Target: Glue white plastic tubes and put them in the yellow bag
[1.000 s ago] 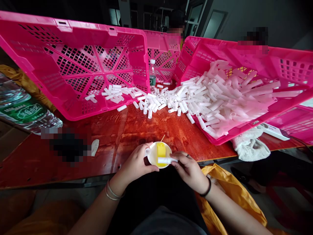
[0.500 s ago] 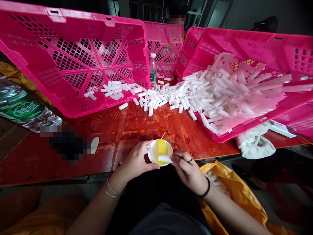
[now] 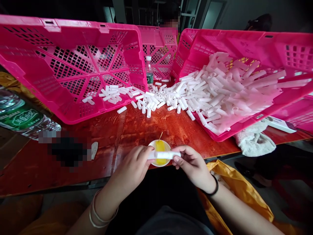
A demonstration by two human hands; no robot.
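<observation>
In my left hand [image 3: 135,164] is a short translucent white tube [image 3: 152,155], pinched between thumb and fingers. Opposite it, my right hand [image 3: 192,163] grips a whiter plastic tube [image 3: 164,155] by its right end. The two tubes meet end to end in one line; whether one sits inside the other I cannot tell. Under them, a small white bowl [image 3: 152,143] holds a yellow block [image 3: 160,146], partly hidden by the tubes. A thin stick [image 3: 160,135] pokes up at the bowl's far side.
Ahead, a pink crate [image 3: 97,114] lies on its side at left, another [image 3: 234,132] at right. White tubes [image 3: 195,91] spill from them onto the red table [image 3: 132,130]. Bottles [image 3: 149,73] stand behind and at left. A cloth [image 3: 251,138] and yellow sack [image 3: 244,186] are at right.
My left hand has let go of the bowl's rim. My right hand has lifted its tube from the yellow block and brought it against the tube in my left hand.
</observation>
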